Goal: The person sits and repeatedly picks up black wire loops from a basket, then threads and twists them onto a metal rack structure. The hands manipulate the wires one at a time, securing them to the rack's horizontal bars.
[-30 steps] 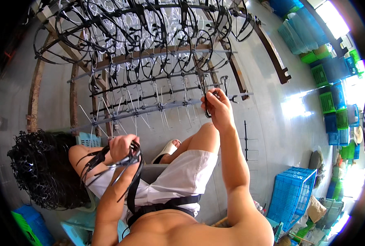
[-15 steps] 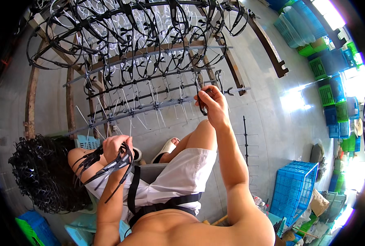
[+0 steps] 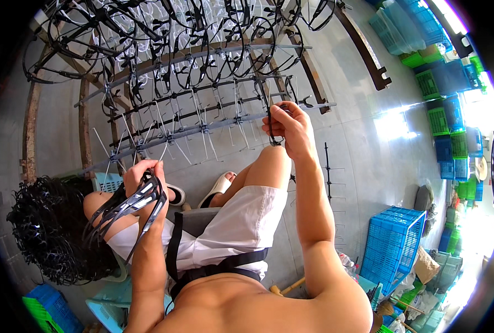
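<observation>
I see my right hand [image 3: 288, 125] pinching a thin black loop [image 3: 270, 114], long way pointing up the view, near the metal rack's front-right corner [image 3: 320, 106], left hand [image 3: 141, 178] clutching shiny, bendy black strips [image 3: 139, 201]

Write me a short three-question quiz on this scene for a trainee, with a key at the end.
1. Multiple choice: what does the left hand hold?
A. a sheet of paper
B. a bunch of thin black plastic parts
C. a drinking bottle

2. True or false: the heap of black plastic parts lies at the left of the picture.

3. Fill in the blank: the right hand holds a thin black piece nearer the ____ end of the long grey pronged bar than its other end.

Key:
1. B
2. True
3. right
</observation>
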`<act>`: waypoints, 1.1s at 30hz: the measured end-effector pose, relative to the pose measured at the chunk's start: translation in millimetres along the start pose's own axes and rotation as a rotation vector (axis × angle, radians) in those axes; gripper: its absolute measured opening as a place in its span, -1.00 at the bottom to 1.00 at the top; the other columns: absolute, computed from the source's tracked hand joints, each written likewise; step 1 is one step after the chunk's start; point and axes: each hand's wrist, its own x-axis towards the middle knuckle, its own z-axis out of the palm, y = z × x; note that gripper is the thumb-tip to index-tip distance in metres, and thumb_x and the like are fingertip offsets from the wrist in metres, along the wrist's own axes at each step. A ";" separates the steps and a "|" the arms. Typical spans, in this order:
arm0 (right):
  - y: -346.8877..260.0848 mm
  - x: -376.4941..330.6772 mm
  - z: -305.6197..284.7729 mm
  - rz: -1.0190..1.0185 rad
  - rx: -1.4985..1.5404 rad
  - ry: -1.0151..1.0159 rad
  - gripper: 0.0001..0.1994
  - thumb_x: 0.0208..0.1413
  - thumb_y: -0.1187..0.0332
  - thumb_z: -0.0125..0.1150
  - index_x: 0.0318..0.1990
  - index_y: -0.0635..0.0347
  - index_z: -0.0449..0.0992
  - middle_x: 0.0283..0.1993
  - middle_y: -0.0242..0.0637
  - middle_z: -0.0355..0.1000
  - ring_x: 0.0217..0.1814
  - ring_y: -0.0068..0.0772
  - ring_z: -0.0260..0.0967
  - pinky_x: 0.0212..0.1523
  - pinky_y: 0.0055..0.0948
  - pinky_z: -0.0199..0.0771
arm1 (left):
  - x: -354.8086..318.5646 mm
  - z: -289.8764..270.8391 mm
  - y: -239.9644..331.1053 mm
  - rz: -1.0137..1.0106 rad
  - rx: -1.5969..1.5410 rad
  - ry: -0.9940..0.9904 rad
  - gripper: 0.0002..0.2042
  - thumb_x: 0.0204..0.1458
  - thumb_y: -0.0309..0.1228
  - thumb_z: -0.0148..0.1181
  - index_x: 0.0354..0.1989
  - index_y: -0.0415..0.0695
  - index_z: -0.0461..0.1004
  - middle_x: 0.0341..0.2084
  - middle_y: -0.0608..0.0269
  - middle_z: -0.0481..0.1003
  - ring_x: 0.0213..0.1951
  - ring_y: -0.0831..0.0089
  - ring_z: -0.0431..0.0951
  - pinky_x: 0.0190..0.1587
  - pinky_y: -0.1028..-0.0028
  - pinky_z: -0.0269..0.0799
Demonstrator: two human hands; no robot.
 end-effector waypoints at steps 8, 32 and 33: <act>0.0 0.6 -1.0 0.008 -0.001 -0.020 -0.77 0.11 0.33 0.17 -0.21 0.32 0.40 -0.42 -0.21 0.47 -0.46 -0.44 0.47 -0.41 -0.53 0.49 | 0.5 2.6 -3.9 -0.053 -0.042 0.021 -0.84 -0.02 -0.56 0.25 -0.30 -0.20 0.39 -0.41 0.17 0.42 -0.42 0.39 0.45 -0.32 0.45 0.39; 20.1 -125.4 104.2 -0.389 -0.230 -0.809 -0.67 0.14 0.34 0.16 0.00 0.30 0.34 -0.15 -0.14 0.31 -0.12 -0.29 0.30 -0.06 -0.39 0.35 | -27.2 -73.4 41.3 -0.697 -1.216 -0.261 -0.65 0.12 -0.28 0.03 -0.01 -0.27 0.31 -0.12 0.15 0.40 -0.07 0.46 0.36 0.04 0.47 0.22; 29.7 -133.6 116.3 -0.414 -0.218 -0.838 -0.68 0.17 0.31 0.13 0.00 0.32 0.36 -0.19 -0.16 0.36 -0.16 -0.31 0.34 -0.10 -0.39 0.37 | -26.7 -72.5 40.7 -0.712 -1.264 -0.253 -0.60 0.13 -0.21 0.00 0.02 -0.26 0.31 -0.04 0.15 0.37 0.03 0.45 0.31 0.12 0.44 0.14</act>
